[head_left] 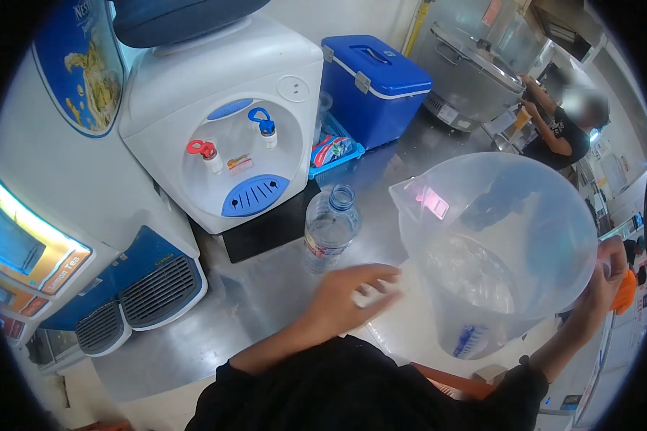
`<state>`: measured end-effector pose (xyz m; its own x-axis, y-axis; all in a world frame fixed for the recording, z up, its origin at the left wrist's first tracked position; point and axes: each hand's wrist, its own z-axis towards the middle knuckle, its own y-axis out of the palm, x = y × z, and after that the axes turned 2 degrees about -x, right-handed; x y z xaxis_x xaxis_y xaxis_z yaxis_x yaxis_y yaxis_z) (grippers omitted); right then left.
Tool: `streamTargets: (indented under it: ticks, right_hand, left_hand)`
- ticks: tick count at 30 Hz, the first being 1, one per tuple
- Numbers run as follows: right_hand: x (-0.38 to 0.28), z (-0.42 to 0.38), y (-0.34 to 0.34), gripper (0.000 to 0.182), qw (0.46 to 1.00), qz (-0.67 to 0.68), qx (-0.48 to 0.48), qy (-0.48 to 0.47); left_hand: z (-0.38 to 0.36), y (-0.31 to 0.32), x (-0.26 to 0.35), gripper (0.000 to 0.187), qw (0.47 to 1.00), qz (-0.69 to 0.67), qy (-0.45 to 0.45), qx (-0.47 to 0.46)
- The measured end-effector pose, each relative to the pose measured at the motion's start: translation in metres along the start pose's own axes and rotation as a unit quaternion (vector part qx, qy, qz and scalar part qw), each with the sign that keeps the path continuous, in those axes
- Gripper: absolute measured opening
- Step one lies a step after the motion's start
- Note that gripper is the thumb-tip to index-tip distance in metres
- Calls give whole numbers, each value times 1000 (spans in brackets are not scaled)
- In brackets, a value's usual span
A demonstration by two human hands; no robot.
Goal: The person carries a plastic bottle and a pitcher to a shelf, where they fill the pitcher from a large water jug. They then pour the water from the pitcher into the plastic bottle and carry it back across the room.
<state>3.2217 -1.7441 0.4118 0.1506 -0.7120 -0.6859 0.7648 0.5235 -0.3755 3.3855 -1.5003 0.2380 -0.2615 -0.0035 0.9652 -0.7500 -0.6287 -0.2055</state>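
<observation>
A large translucent plastic pitcher is tilted toward me, its spout at the upper left and clear liquid low inside. My right hand grips it at the right side, fingers curled near the rim. Between the pitcher and a clear open-topped plastic bottle is my left hand, fingers apart and holding nothing. The bottle stands upright on the metal counter, without a cap.
A white water dispenser with red and blue taps stands behind the bottle. Left of it is a drink machine. Farther back are a blue cooler box, a blue basket, a large metal pot and a person.
</observation>
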Motion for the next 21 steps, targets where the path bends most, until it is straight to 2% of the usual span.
streamTargets:
  ticks: [1,2,3,4,6,10,12,15,19,21]
  right_hand:
    - [-2,2,2,23,1000,-10,-3,27]
    - [-4,4,5,22,998,-19,-6,53]
    - [-6,7,10,13,999,-28,1,27]
    - [-6,9,12,13,999,-30,1,30]
    - [-6,14,14,20,996,-82,-27,15]
    - [-13,24,31,19,989,-145,-18,35]
    - [-3,29,30,20,989,-137,-31,-53]
    - [-15,31,32,21,986,-157,-51,-5]
    - [-27,33,47,21,986,-152,-56,-31]
    - [-30,35,52,22,979,-191,-62,-45]
  left_hand:
    - [-5,-6,-15,38,994,34,41,99]
    - [-5,-18,-28,38,975,89,100,176]
    - [0,-29,-35,38,945,142,158,250]
    - [8,-37,-33,38,946,141,156,248]
    - [25,-49,-26,42,911,200,160,323]
    - [43,-52,-29,47,918,181,144,322]
    - [49,-53,-36,50,933,161,142,290]
    - [54,-52,-43,50,944,162,157,241]
    - [59,-47,-50,48,941,150,162,256]
    - [59,-47,-51,45,939,148,160,266]
